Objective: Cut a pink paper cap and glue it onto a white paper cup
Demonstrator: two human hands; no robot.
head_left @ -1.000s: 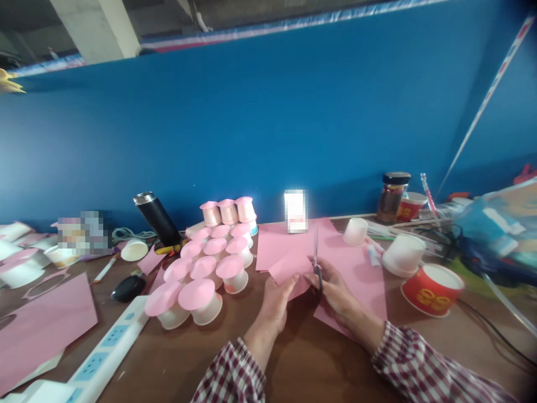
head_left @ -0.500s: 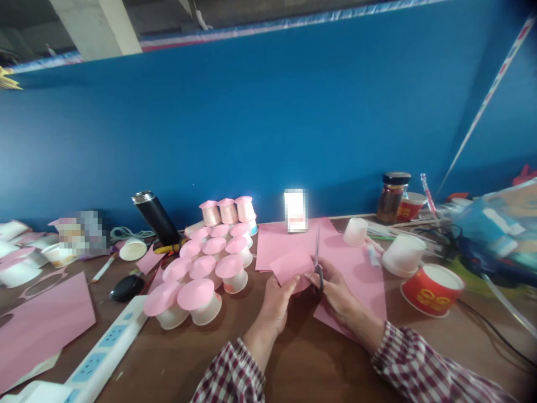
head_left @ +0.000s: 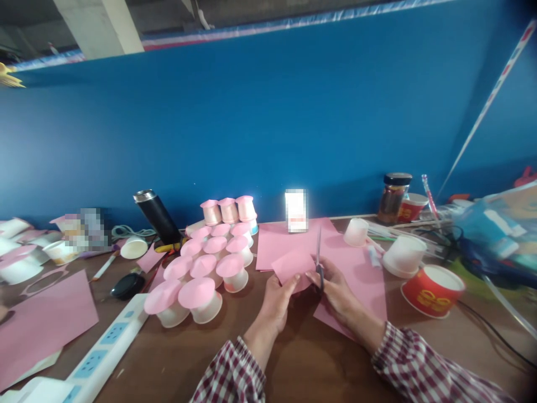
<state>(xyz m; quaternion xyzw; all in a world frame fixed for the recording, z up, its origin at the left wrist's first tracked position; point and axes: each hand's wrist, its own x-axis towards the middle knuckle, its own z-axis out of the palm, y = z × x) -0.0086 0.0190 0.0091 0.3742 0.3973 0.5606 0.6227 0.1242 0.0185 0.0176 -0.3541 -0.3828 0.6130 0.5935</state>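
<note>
My left hand (head_left: 276,307) pinches a small piece of pink paper (head_left: 292,267) between thumb and fingers. Black-handled scissors (head_left: 319,249) are in my right hand (head_left: 338,291), blades pointing up and away at the right edge of that piece. The right thumb comes close to the paper; whether it touches I cannot tell. Larger pink sheets (head_left: 361,285) lie flat on the table beneath and behind both hands. To the left, several white paper cups (head_left: 208,309) stand upside down or upright in rows, topped with pink paper cones (head_left: 197,292).
A white power strip (head_left: 103,350) lies at the left, near a black thermos (head_left: 156,218) and cut pink sheets (head_left: 54,319). On the right are a red paper bowl (head_left: 434,291), white cups (head_left: 405,256), a dark jar (head_left: 393,198) and a plastic bag (head_left: 499,224). A blue partition (head_left: 293,112) rises behind.
Both hands, the paper and the scissors keep almost the same place. The view has shifted very slightly. Part of what looks like another person's hand now shows at the left edge.
</note>
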